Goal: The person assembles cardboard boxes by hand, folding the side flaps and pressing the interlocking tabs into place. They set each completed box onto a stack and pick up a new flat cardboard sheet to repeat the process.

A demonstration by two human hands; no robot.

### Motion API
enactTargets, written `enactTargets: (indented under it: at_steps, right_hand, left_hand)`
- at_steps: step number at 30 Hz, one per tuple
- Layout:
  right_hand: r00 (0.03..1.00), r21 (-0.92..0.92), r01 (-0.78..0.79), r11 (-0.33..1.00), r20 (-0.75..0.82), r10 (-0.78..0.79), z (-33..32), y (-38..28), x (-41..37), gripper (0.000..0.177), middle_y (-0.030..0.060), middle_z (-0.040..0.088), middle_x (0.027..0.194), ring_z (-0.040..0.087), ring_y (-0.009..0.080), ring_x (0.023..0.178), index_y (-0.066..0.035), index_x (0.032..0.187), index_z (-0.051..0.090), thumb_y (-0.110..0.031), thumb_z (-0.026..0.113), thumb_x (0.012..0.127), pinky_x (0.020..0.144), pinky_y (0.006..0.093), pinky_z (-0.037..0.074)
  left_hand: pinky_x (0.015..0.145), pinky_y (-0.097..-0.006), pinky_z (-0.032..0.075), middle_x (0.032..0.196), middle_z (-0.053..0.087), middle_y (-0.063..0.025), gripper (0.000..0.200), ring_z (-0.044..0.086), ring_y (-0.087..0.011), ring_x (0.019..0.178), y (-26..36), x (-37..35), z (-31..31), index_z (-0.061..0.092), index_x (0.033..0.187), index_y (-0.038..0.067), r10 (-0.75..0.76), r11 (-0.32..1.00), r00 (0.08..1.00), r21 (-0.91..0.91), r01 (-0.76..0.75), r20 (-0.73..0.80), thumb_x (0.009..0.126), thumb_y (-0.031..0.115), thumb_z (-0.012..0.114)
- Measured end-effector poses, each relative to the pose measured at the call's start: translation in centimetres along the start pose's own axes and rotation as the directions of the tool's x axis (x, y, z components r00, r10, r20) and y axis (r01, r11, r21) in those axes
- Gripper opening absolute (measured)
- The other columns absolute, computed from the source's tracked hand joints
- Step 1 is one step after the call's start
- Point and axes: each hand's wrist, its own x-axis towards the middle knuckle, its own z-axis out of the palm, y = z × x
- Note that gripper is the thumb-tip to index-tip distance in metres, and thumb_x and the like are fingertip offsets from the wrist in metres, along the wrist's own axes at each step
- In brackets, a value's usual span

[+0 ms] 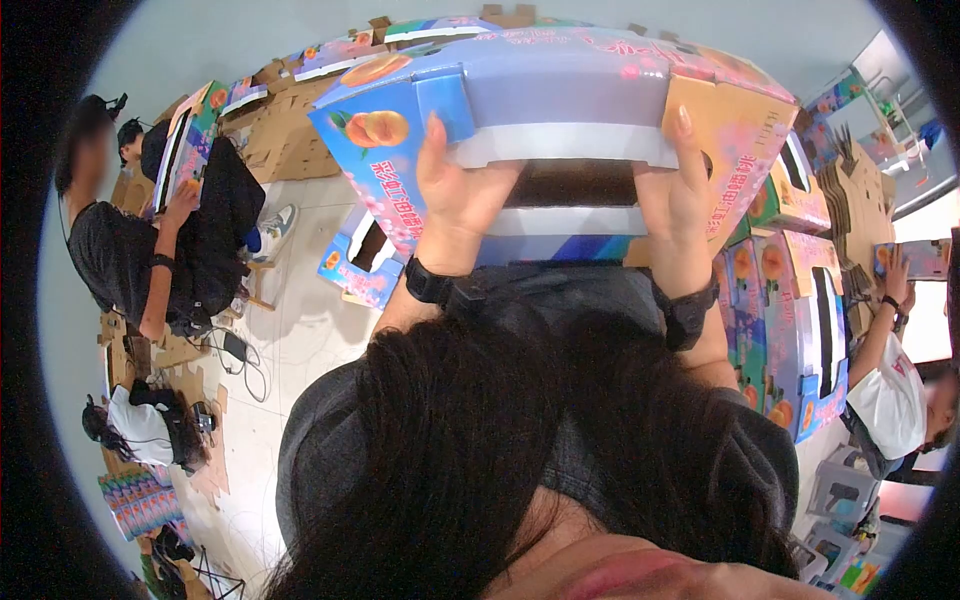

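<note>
A large printed fruit carton (560,90), blue and orange with peach pictures, is held up in front of my chest. My left hand (455,195) grips it at the left end of its opening, thumb up against the blue panel. On the right end, my right hand (675,200) has its thumb on the orange panel. The other fingers of both hands are hidden by the carton. Between the hands, the dark opening (580,185) shows beneath a white edge. Both wrists wear black bands.
Stacked fruit cartons (775,320) stand close on my right, beside flat cardboard sheets (855,200). Another carton (360,255) sits on the floor at left. A seated person (130,240) holds a carton, and cables (245,360) lie nearby. Another person (890,390) is at far right.
</note>
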Motion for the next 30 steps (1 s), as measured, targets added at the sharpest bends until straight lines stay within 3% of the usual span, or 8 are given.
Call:
enactTargets:
  at_steps: [11, 14, 20, 24, 25, 27, 28, 30]
  right_hand:
    - [0.996, 0.155, -0.081, 0.985, -0.036, 0.088, -1.0, 0.0, 1.2, 0.039, 0.0103, 0.063, 0.13, 0.058, 0.0247, 0.123, -0.003, 0.129, 0.059, -0.025, 0.069, 0.098, 0.109, 0.044, 0.045]
    - [0.917, 0.405, -0.283, 0.87, -0.152, 0.369, -0.7, -0.5, 1.4, 0.039, 0.0147, 0.061, 0.13, 0.059, 0.0282, 0.122, 0.0, 0.13, 0.055, -0.023, 0.066, 0.1, 0.112, 0.0453, 0.044]
    - [0.813, 0.212, -0.579, 0.787, 0.225, 0.537, -1.1, -1.8, -2.6, 0.041, 0.0243, 0.05, 0.147, 0.052, 0.0322, 0.135, 0.004, 0.135, 0.049, -0.018, 0.059, 0.102, 0.115, 0.0441, 0.043]
    - [0.804, -0.508, -0.162, 0.846, 0.43, 0.412, -0.6, -3.6, -4.5, 0.034, 0.0177, 0.054, 0.147, 0.051, 0.0294, 0.137, 0.0, 0.126, 0.063, -0.019, 0.064, 0.098, 0.114, 0.0436, 0.043]
    - [0.773, -0.661, 0.177, 0.73, 0.552, 0.312, -1.3, -3.8, -4.2, 0.036, 0.0149, 0.061, 0.139, 0.054, 0.0287, 0.133, -0.007, 0.123, 0.069, -0.025, 0.072, 0.091, 0.114, 0.0467, 0.041]
    - [0.722, -0.746, 0.646, 0.16, 0.666, 0.19, -1.7, -4.1, -4.1, 0.048, 0.0162, 0.061, 0.136, 0.054, 0.0306, 0.132, -0.011, 0.127, 0.067, -0.029, 0.078, 0.084, 0.114, 0.0499, 0.039]
    - [0.665, -0.639, 0.746, -0.188, 0.728, 0.165, -1.6, -4.3, -4.2, 0.054, 0.0169, 0.062, 0.135, 0.054, 0.0315, 0.132, -0.013, 0.129, 0.066, -0.031, 0.08, 0.08, 0.115, 0.0514, 0.038]
    - [0.708, -0.652, 0.705, -0.28, 0.669, 0.225, -3.3, -3.4, -4.2, 0.084, 0.0171, 0.055, 0.141, 0.046, 0.0368, 0.138, -0.015, 0.14, 0.059, -0.035, 0.089, 0.064, 0.118, 0.0537, 0.033]
  left_hand:
    - [0.118, -0.0539, 0.031, 0.15, 0.047, -0.0158, 0.081, 0.043, -0.0351, 0.14, -1.0, 0.9, 1.9, 0.038, 0.152, 0.008, 0.042, 0.98, 0.988, 0.198, -0.013, -0.145, 0.093, 0.057, 0.062]
    - [0.117, -0.0511, 0.032, 0.148, 0.049, -0.017, 0.072, 0.044, -0.0341, 0.139, -1.0, 1.8, 1.1, 0.039, 0.15, 0.004, 0.012, 0.993, 0.993, 0.119, 0.002, -0.115, 0.098, 0.051, 0.058]
    - [0.115, -0.0499, 0.035, 0.147, 0.05, -0.018, 0.066, 0.046, -0.033, 0.137, -1.1, 2.8, 0.9, 0.041, 0.148, 0.002, 0.015, 0.992, 0.995, 0.128, -0.003, -0.096, 0.1, 0.043, 0.057]
    - [0.115, -0.0514, 0.036, 0.146, 0.05, -0.0185, 0.065, 0.047, -0.034, 0.137, -1.1, 2.9, 1.1, 0.042, 0.148, 0.002, 0.029, 0.993, 0.994, 0.113, -0.018, -0.103, 0.099, 0.041, 0.058]
    - [0.115, -0.0517, 0.036, 0.146, 0.05, -0.0186, 0.064, 0.046, -0.0342, 0.137, -1.1, 2.9, 0.9, 0.042, 0.148, 0.002, 0.02, 0.995, 0.995, 0.096, -0.011, -0.096, 0.099, 0.041, 0.058]
    - [0.115, -0.0519, 0.036, 0.145, 0.051, -0.0187, 0.062, 0.047, -0.0341, 0.137, -0.9, 2.8, 0.7, 0.043, 0.147, 0.002, 0.002, 0.999, 0.996, 0.046, 0.001, -0.084, 0.099, 0.04, 0.058]
    - [0.115, -0.0517, 0.037, 0.144, 0.052, -0.0187, 0.061, 0.047, -0.0339, 0.136, -0.8, 2.9, 0.7, 0.044, 0.146, 0.002, -0.01, 1.0, 0.997, 0.013, 0.011, -0.08, 0.099, 0.039, 0.057]
    - [0.114, -0.0513, 0.037, 0.142, 0.053, -0.0185, 0.057, 0.048, -0.0334, 0.135, -0.9, 3.0, 0.5, 0.046, 0.143, 0.002, -0.033, 0.999, 0.993, 0.002, 0.034, -0.115, 0.1, 0.037, 0.057]
